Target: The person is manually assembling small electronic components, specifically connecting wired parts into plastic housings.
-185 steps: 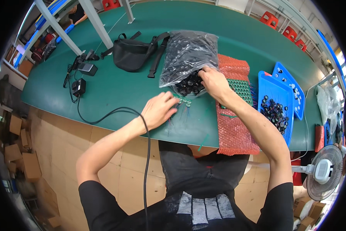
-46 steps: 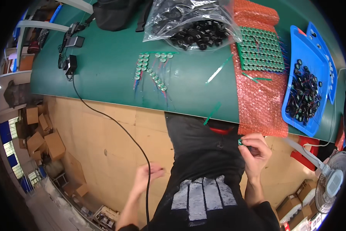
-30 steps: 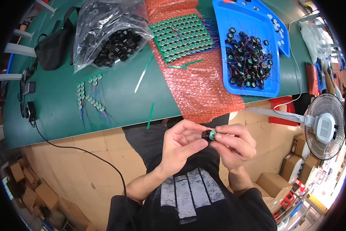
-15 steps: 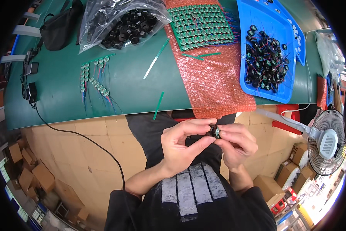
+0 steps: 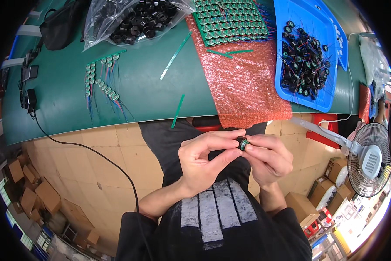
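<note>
Between my two hands, just off the table's near edge, is a small round black housing with a green circuit board (image 5: 242, 142) in its end. My left hand (image 5: 206, 156) pinches the black side between thumb and fingers. From the other side, the fingertips of my right hand (image 5: 269, 157) close on the green face. Beyond them, a red bubble-wrap sheet (image 5: 247, 87) hangs over the edge, with a panel of round green circuit boards (image 5: 230, 21) at its far end. A blue tray (image 5: 282, 93) to the right holds many wired black pieces (image 5: 306, 61).
A clear plastic bag (image 5: 97, 30) of black housings (image 5: 139, 21) lies at the far left. Wired board strips (image 5: 102, 82) and green offcuts (image 5: 178, 111) lie on the green table (image 5: 152, 95). A fan (image 5: 369, 158) stands at right; a black cable (image 5: 95, 152) crosses at left.
The view has shifted slightly, so the table sits higher in the picture. The held piece has turned a little, showing more of its green face. Both hands keep their pinch.
</note>
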A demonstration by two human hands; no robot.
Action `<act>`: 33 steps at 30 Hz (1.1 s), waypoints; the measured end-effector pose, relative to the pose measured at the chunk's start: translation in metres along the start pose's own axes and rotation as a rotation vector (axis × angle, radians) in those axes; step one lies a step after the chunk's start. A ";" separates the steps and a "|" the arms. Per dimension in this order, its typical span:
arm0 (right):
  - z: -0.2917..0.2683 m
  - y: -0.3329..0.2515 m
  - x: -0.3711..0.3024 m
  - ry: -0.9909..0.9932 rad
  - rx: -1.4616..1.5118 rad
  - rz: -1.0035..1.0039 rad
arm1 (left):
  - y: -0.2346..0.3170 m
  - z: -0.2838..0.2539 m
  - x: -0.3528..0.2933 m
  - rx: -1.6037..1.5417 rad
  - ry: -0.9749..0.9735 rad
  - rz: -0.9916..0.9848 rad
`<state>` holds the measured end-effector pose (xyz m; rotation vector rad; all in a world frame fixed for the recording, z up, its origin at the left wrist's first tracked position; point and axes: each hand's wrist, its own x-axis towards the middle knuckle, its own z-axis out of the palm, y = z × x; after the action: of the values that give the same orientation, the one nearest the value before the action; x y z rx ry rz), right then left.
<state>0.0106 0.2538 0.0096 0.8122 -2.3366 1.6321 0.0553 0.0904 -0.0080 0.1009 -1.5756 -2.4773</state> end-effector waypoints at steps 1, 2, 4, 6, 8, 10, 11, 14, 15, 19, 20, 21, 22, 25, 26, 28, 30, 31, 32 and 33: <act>-0.001 0.000 0.002 -0.028 -0.094 -0.057 | 0.000 0.001 -0.001 0.001 0.000 0.001; -0.001 0.000 0.004 -0.056 -0.188 -0.115 | 0.002 0.002 -0.001 -0.026 0.020 -0.044; -0.002 -0.001 0.009 -0.084 -0.232 -0.158 | 0.003 0.003 -0.002 -0.054 0.036 -0.090; -0.001 -0.002 0.010 -0.110 -0.276 -0.203 | 0.003 0.004 -0.001 -0.068 0.067 -0.116; 0.003 -0.004 0.010 -0.059 -0.282 -0.091 | 0.004 0.005 0.000 -0.109 0.086 -0.156; 0.002 0.001 0.008 -0.066 -0.297 -0.124 | 0.003 0.006 0.000 -0.150 0.109 -0.192; 0.002 0.003 0.008 -0.074 -0.311 -0.155 | 0.002 0.008 0.000 -0.138 0.144 -0.161; 0.006 0.003 0.008 -0.079 -0.379 -0.179 | -0.008 -0.002 0.001 0.409 0.069 0.193; 0.006 0.004 0.008 -0.078 -0.401 -0.167 | -0.002 -0.003 0.001 0.651 0.011 0.295; 0.001 0.005 0.025 -0.199 -0.454 -0.131 | 0.005 -0.017 0.027 0.983 0.088 0.632; -0.007 0.010 0.035 -0.260 -0.484 -0.100 | 0.007 -0.022 0.024 0.833 0.131 0.456; -0.012 0.022 0.046 -0.297 -0.488 -0.037 | 0.011 -0.017 0.022 0.461 0.221 0.241; -0.014 0.035 0.061 -0.257 -0.549 -0.070 | 0.015 -0.014 0.021 0.087 0.297 0.021; -0.015 0.025 0.094 -0.153 -0.622 -0.214 | 0.018 -0.017 0.018 -0.408 0.267 -0.339; -0.017 0.017 0.082 -0.119 -0.517 -0.242 | 0.020 -0.014 0.015 -0.460 0.300 -0.391; -0.012 0.004 0.046 -0.128 -0.271 -0.060 | 0.016 -0.001 0.014 -0.512 0.293 -0.442; -0.002 0.005 0.032 -0.204 -0.272 -0.061 | 0.004 0.005 0.011 -0.550 0.198 -0.407; 0.000 0.011 0.028 -0.185 -0.283 -0.087 | 0.001 0.009 0.009 -0.552 0.220 -0.433; -0.001 0.015 0.026 -0.164 -0.295 -0.112 | -0.002 0.009 0.010 -0.523 0.198 -0.432; -0.004 0.018 0.028 -0.169 -0.319 -0.149 | -0.003 0.008 0.013 -0.489 0.170 -0.427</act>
<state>-0.0233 0.2530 0.0086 1.0544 -2.4891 1.1323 0.0412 0.0956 -0.0067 0.6058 -0.9171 -3.0005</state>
